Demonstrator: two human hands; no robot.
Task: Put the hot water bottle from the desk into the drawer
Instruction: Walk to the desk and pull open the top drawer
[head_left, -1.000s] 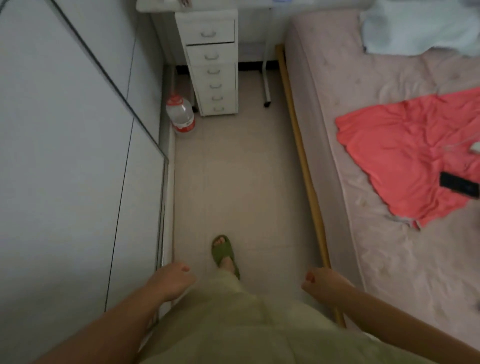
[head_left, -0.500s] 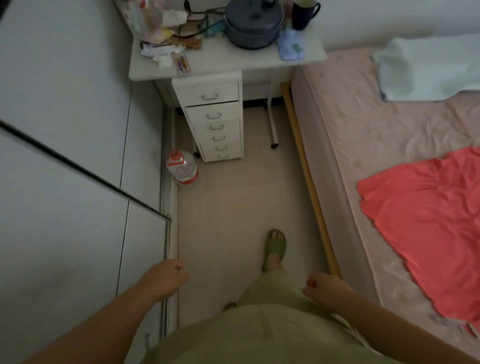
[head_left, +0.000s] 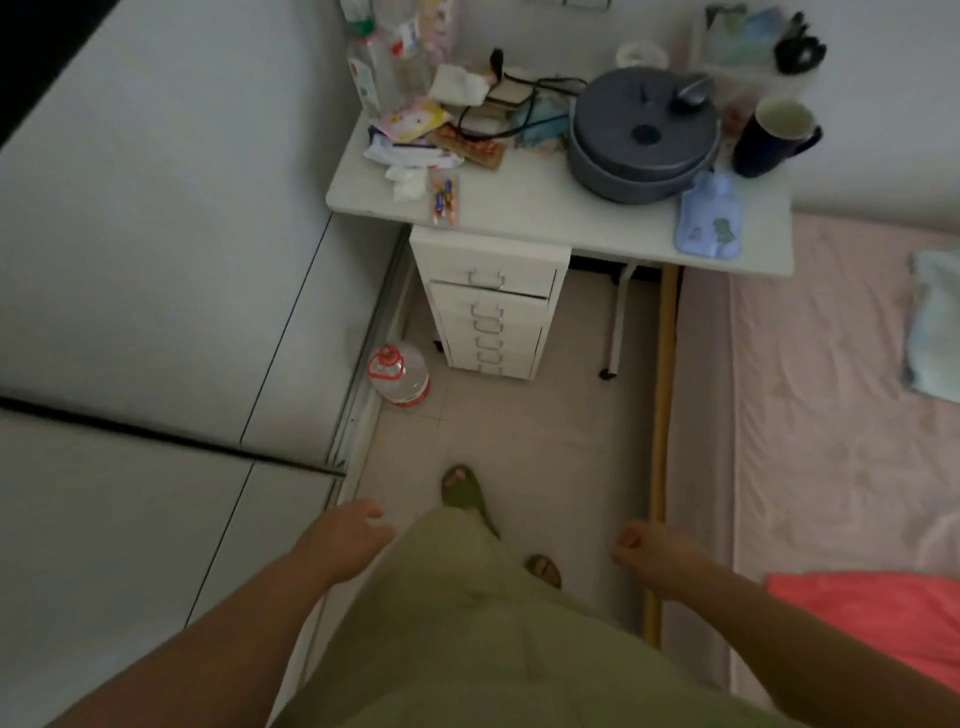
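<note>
The bottle (head_left: 709, 218) lies on the worktop's (head_left: 545, 208) right near edge; drawers (head_left: 491, 312) below-left. Left hand (head_left: 345, 540) and right hand (head_left: 652, 558) are loosely curled, each grip grasping nothing.

White desk (head_left: 545, 208) bears hot water bottle (head_left: 709, 215); grey pot (head_left: 641, 132); mug (head_left: 774, 135).

Dim, flat room light with a greyish cast and no hard shadows or glare. Everything looks soft and slightly smeared, and straight lines bow toward the edges.
</note>
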